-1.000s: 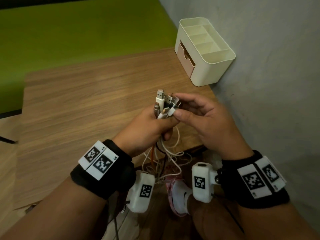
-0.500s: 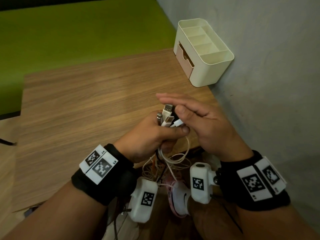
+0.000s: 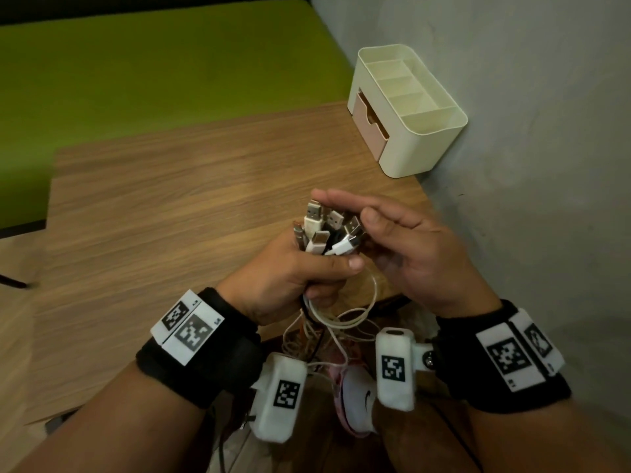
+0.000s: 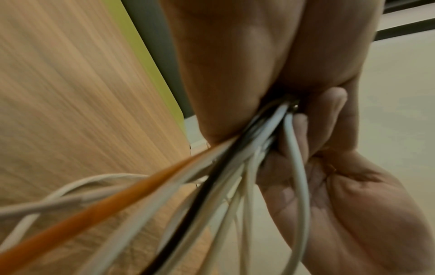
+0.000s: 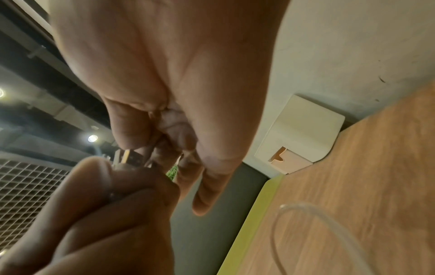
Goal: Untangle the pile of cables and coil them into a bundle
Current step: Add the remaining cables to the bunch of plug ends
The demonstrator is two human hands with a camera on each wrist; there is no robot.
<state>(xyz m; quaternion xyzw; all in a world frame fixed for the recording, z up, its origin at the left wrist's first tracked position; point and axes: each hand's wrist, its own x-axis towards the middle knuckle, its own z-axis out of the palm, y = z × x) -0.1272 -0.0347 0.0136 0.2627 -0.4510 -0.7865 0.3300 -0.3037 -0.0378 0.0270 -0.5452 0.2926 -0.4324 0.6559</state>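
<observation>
- Gripping a bunch of cables (image 3: 321, 240) in a closed fist, the left hand (image 3: 290, 278) holds them above the near edge of the wooden table (image 3: 170, 206), thumb laid across the front of the bunch.
- Sticking up out of the top of that fist are the USB plugs (image 3: 316, 216), several white and metal ends fanned close together.
- The right hand (image 3: 409, 254) sits just beside the plugs on their right side, fingers extended and loosely bent over the plug tips, thumb near the rightmost plug; whether it actually pinches one I cannot tell from the head view, and the right wrist view shows its fingertips (image 5: 188, 148) down among the plug ends against the left hand.
- Below the left fist the cable lengths hang down in loose loops off the table edge; the left wrist view shows white strands, an orange cable (image 4: 98, 202) and a black cable (image 4: 200, 188) running out of the fist together.
- A cream desk organizer (image 3: 409, 107) with open compartments and a pinkish drawer stands at the table's far right corner against the grey wall (image 3: 529, 131), well apart from both hands.
- A green surface (image 3: 153, 63) lies beyond the table.
</observation>
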